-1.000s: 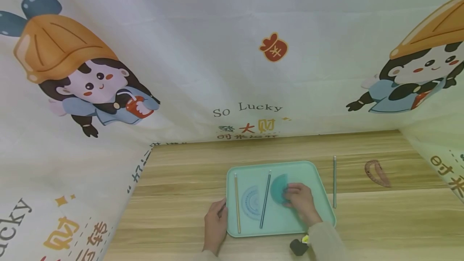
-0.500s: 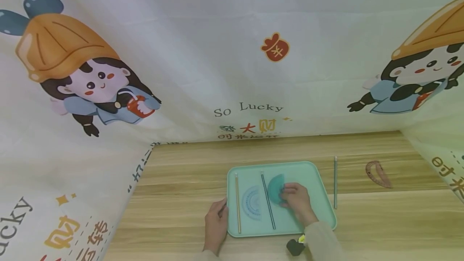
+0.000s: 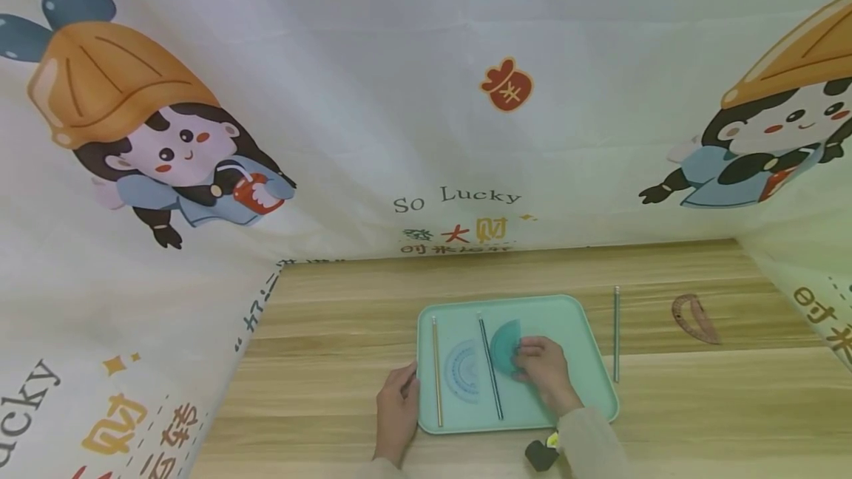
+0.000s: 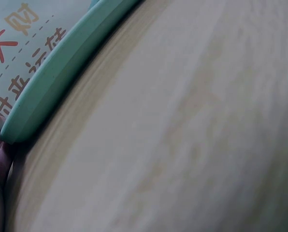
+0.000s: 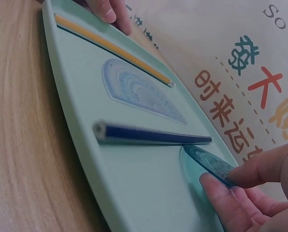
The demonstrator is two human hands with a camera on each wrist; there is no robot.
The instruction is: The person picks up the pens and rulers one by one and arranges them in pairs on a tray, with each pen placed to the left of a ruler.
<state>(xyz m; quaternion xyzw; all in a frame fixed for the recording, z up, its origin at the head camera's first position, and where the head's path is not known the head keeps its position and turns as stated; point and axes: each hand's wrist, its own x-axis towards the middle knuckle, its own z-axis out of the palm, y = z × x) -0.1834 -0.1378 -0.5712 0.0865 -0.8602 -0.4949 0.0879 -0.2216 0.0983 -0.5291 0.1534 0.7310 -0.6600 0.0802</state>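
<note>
Wood desk below; R grip pinching teal protractor, dk blue pencil just L of it; L grip holding tray edge, yellow pencil nearby.

White cloth at far, left and right. Shows 1 orange-capped left figure with a red cup, 1 orange-capped right figure partly out of view. Far centre, carries a red pouch print above dark "So Lucky" lettering and coloured characters. Near left, bears 2 gold sparkles. Below: wood-grained table.
</note>
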